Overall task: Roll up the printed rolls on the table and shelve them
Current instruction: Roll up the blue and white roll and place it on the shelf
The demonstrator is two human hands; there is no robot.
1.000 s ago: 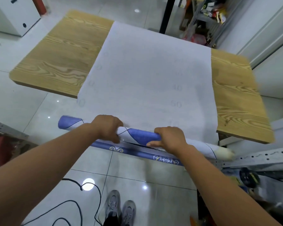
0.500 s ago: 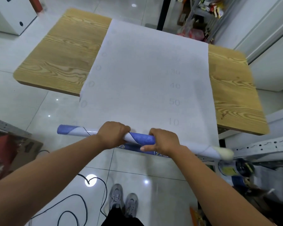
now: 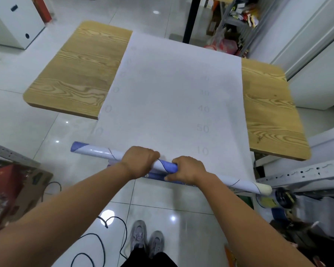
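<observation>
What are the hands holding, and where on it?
The left hand and right hand both grip the printed roll near its middle, side by side.

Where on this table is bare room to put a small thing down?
Bare patches of the table: the wood left of the white sheet, and the wood right of it. Crowded: the near end, where left hand and right hand grip the roll.

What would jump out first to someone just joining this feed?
A wide white sheet covers the middle of the wooden table and runs off its near edge. There the left hand and right hand grip the partly wound roll side by side near its middle. A black cable loops at lower left.
</observation>
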